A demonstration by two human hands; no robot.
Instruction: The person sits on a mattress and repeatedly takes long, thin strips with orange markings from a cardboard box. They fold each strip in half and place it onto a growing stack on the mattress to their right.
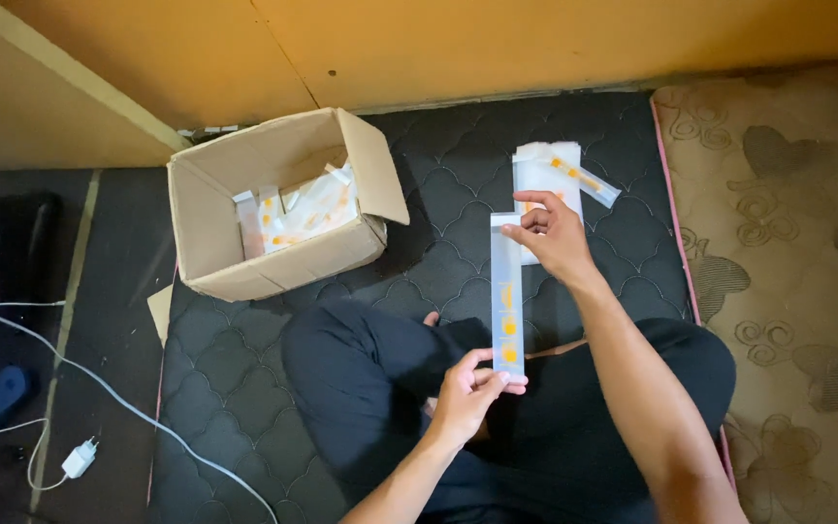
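Head view shows your left hand [466, 393] pinching the plastic strip [507, 296] at its near end; your right hand [553, 236] pinches its far end. Similar strips lie stacked [547, 167] just beyond; more fill the cardboard box [208, 247].

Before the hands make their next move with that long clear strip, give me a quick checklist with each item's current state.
1. Left hand pinches the near end of the clear plastic strip: ok.
2. Right hand grips the far end: ok.
3. Strip held straight, clear of the lap: ok.
4. Orange pieces sit inside the strip's lower part: ok; their number cannot tell.
5. Pile of finished packets lies on the dark quilted mattress just beyond the right hand: ok.
6. Cardboard box open, more packets inside: ok.
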